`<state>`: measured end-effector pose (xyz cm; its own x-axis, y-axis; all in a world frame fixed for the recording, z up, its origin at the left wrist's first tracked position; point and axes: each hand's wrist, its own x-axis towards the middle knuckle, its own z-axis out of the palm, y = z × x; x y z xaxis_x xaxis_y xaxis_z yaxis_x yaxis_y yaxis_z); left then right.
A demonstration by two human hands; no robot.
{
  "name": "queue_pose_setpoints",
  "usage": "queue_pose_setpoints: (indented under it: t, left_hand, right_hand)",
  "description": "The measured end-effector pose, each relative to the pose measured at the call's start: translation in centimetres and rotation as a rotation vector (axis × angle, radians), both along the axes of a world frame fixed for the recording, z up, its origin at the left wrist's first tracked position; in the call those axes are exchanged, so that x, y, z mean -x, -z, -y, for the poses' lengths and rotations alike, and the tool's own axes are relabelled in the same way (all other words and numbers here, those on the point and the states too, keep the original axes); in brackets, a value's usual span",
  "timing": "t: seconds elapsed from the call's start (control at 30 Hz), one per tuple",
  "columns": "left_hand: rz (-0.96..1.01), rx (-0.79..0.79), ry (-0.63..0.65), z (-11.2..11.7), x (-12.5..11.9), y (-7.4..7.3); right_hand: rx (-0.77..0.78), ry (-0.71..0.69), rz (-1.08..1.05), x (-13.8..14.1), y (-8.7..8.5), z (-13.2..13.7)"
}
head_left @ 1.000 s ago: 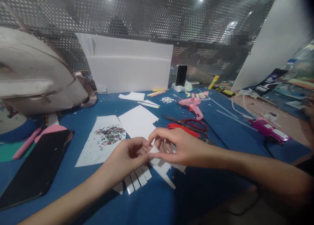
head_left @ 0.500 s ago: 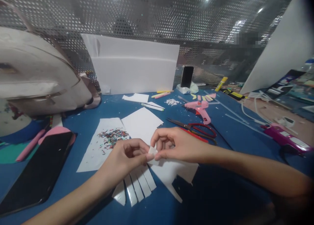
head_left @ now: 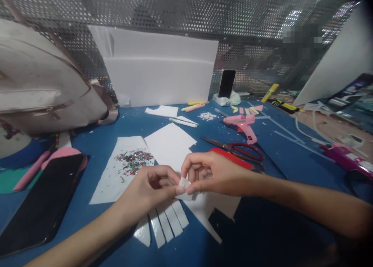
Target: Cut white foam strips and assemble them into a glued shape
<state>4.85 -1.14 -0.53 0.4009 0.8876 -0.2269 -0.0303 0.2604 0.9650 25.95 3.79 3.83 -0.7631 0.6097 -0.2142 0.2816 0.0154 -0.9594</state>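
Observation:
Between my two hands is a small white piece of paper (head_left: pixel 184 182). My left hand (head_left: pixel 155 185) pinches its left side between thumb and forefinger, and my right hand (head_left: pixel 204 174) pinches its right side; the fingertips nearly meet. Below them on the blue table lie several white paper strips (head_left: pixel 169 222), side by side, and a larger cut white sheet (head_left: pixel 208 208) with an uneven edge. A square white sheet (head_left: pixel 170 141) lies just beyond the hands. To the left, another white sheet (head_left: pixel 106 181) carries a scatter of small colourful bits (head_left: pixel 134 160).
Red-handled scissors (head_left: pixel 244 150) and a pink glue gun (head_left: pixel 241 125) lie beyond my right hand. A large black phone (head_left: pixel 43 205) lies at the left, near a pale backpack (head_left: pixel 52 80). A white board (head_left: pixel 163 71) and a propped phone (head_left: pixel 227 84) stand at the back.
The view has shifted a little, so things on the right appear further right. Both hands still pinch the paper piece, which looks turned slightly between the fingertips.

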Motion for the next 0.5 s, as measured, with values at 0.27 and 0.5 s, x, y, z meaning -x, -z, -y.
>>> queue_pose_setpoints:
  t: [0.27,0.5]
  left_hand:
    - [0.049,0.060,0.051,-0.22,0.25,-0.37]
    - [0.073,0.070,0.076,-0.02,0.25,-0.87]
  right_hand:
    - [0.064,-0.017,-0.078,-0.01,0.46,-0.16]
    - [0.115,-0.036,-0.093,-0.06,0.43,0.06]
